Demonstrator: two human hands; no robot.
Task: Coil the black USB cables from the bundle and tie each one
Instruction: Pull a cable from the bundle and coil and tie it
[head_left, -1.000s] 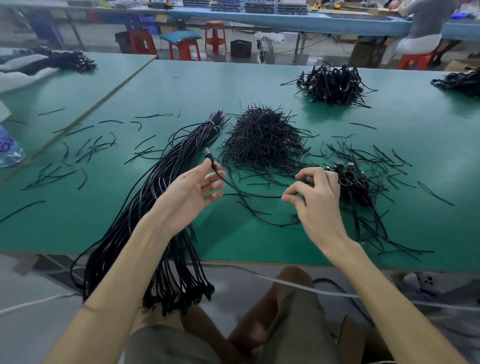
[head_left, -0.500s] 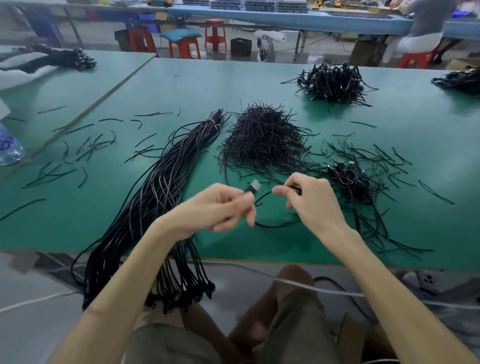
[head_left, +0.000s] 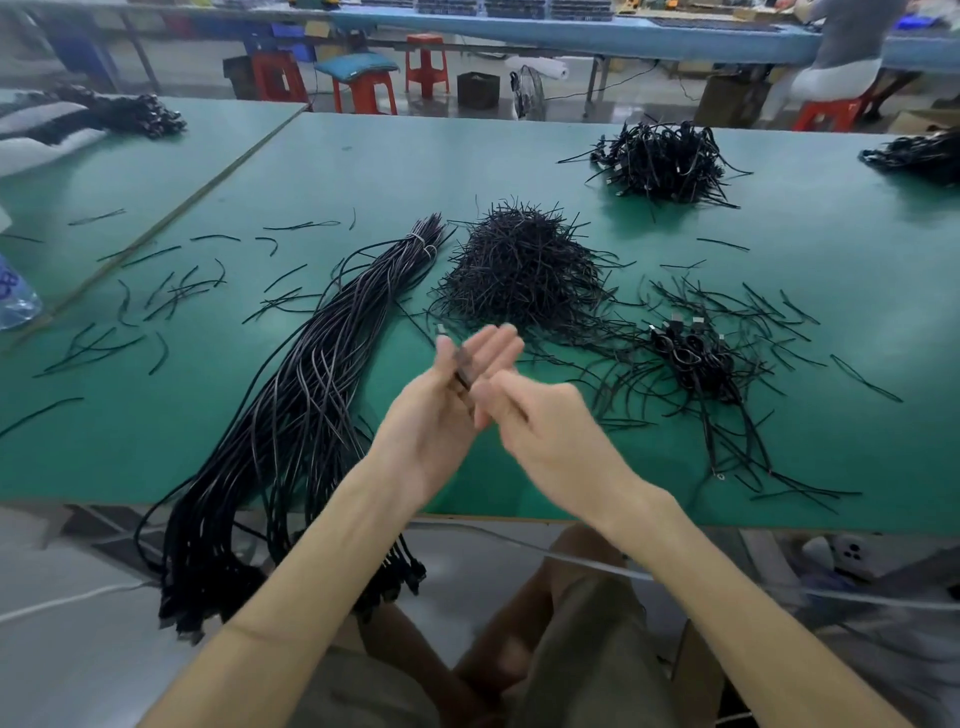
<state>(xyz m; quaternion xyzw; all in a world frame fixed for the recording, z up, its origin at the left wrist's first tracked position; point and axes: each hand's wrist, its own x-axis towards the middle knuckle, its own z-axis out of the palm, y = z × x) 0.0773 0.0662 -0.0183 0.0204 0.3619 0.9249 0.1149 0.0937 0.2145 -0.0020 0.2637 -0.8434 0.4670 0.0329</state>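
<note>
Black USB cable (head_left: 462, 375) lies across the straight, released fingers (head_left: 493, 345) of the left hand (head_left: 436, 421). The blurred right hand (head_left: 556, 436) curls its fingers round it. Both hover over the green surface (head_left: 519, 156), between the bundle (head_left: 311, 405) and the heap of ties (head_left: 524, 265).

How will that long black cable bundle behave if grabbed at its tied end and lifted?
Likely floppy: the cable bundle drapes limply over the table edge. Probably holds together only near the white ties; lower strands already splay, so they may fan out and snag. Looks heavy for one hand, given the many strands.
</note>
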